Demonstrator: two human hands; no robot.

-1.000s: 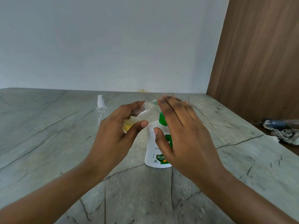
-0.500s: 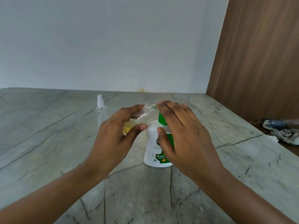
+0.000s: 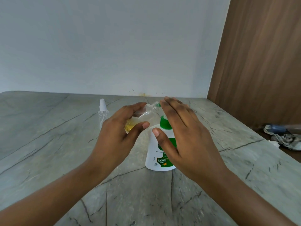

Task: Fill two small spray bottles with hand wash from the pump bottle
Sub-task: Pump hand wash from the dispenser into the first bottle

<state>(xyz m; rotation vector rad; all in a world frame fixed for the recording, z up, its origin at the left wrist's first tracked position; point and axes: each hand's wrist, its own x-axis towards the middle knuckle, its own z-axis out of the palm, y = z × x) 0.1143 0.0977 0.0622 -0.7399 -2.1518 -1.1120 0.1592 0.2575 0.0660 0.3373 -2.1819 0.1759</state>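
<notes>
Veined grey stone countertop (image 3: pixel 48 144); white wall (image 3: pixel 114 46) beyond the fingers (image 3: pixel 175 110); wood panel (image 3: pixel 260 62) and crumpled cloth (image 3: pixel 285 141), possibly a rag, to their right.

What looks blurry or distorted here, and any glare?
Head view: soft even light, no glare; the right hand is slightly motion-blurred; the wooden panel leans from wide-angle distortion; the clear spray bottle in the left hand is faint.

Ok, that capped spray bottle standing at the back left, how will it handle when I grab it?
Probably very light: the capped spray bottle looks clear and empty. It likely tips easily, being narrow and tall with a white sprayer cap on top. The clear plastic may flex a little under a firm grip.
</notes>
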